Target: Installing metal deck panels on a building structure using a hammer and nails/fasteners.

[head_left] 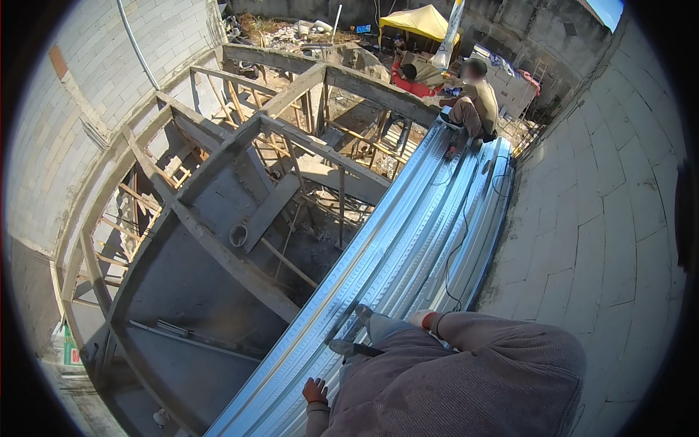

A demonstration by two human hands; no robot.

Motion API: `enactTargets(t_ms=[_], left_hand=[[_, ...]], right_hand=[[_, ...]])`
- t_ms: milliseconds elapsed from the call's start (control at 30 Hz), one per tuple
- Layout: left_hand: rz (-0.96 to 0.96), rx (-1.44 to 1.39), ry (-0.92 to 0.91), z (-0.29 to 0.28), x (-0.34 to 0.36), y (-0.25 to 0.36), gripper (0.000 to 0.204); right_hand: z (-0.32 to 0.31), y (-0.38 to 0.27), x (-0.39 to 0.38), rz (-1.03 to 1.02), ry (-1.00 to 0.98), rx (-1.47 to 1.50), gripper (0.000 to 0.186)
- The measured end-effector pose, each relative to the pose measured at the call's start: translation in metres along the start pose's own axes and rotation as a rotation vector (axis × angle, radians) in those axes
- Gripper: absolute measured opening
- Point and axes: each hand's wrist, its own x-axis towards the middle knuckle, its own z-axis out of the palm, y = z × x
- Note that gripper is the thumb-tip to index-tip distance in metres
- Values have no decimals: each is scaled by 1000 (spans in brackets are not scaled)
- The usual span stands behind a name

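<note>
I am on a run of long ribbed metal decking sheets point(397, 244). My left hand point(315, 391) rests on the sheets near their left edge, fingers spread and holding nothing that I can see. My right hand point(421, 318) looks covered in something pale, with an orange-red band at the wrist. It is beside my right leg, and its fingers are too small to make out. Between the hands, my grey shoes point(353, 331) are on the metal. A dark cable point(460, 251) trails along the sheets near my right hand.
One person point(477, 105) sits at the sheets' far end; another in red point(413, 86) is lower down, near a yellow canopy point(419, 20). Left of the sheets, concrete beams point(233, 269) frame deep openings with timber props point(341, 207). A block wall point(575, 218) rises on the right.
</note>
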Motion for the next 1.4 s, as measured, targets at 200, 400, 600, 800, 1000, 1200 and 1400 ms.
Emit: enactTargets(t_ms=[200,400,600,800,1000,1200,1400], left_hand=[[1,-3,-17,1,0,3,33],[213,192,-57,-3,-4,0,31],[150,375,-77,23,-27,27,31],[-132,-199,96,28,-22,32,36],[-73,-147,15,0,-9,-1,38],[-77,-254,125,24,-22,22,28],[72,-79,48,-4,-17,-14,29]], right_hand=[[-4,-2,-5,13,7,11,33],[-2,0,-5,16,12,-4,35],[-8,-6,-10,23,9,-1,35],[-3,-5,-13,14,34,-2,37],[-11,-6,-9,38,9,-18,37],[-20,-14,-19,-74,-77,-126,41],[-15,-16,-12,-97,-3,-90,41]])
